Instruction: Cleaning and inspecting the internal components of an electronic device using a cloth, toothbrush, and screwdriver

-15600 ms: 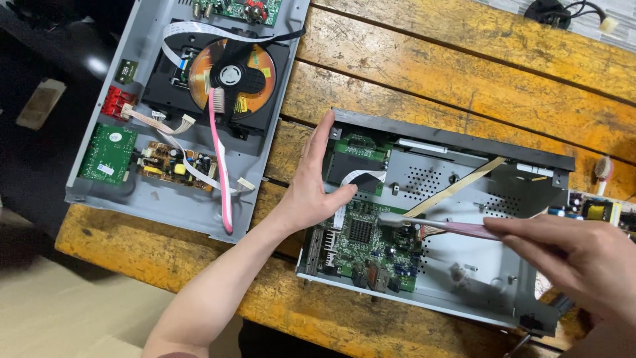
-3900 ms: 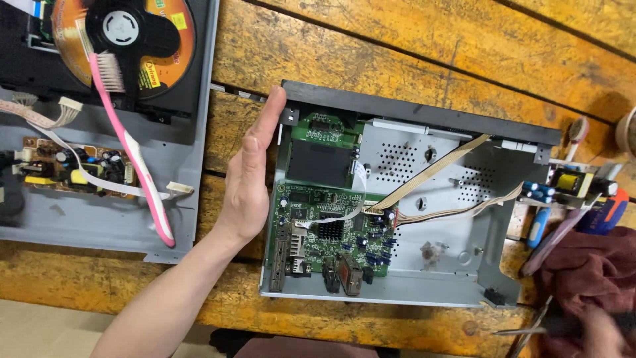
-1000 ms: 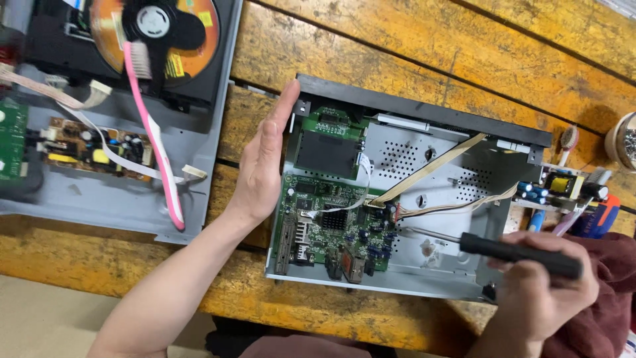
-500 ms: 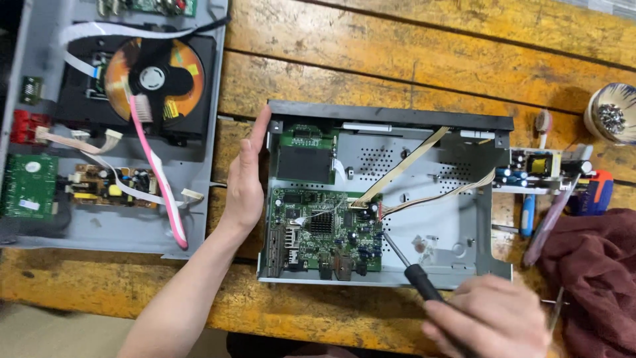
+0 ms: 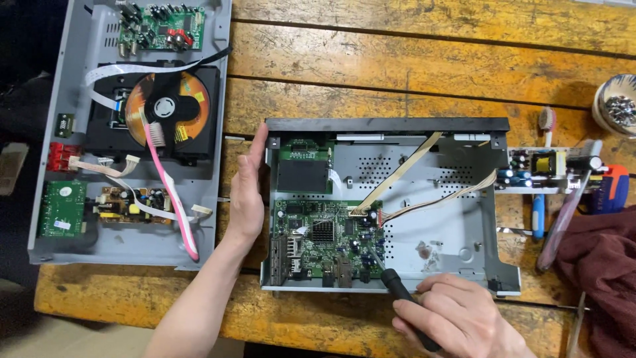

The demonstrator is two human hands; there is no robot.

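Your left hand [image 5: 246, 192] lies flat, fingers pressed together, against the left wall of the opened grey metal chassis [image 5: 464, 238], which sits near the front edge of the wooden workbench [image 5: 397, 66]. Your right hand [image 5: 457, 325] is closed around the black handle of a screwdriver [image 5: 397, 292], its tip resting on the right edge of the green circuit board [image 5: 324, 238] in the chassis's front left corner. A second opened player [image 5: 126, 132] with a pink toothbrush [image 5: 169, 192] across it lies at the bench's left end.
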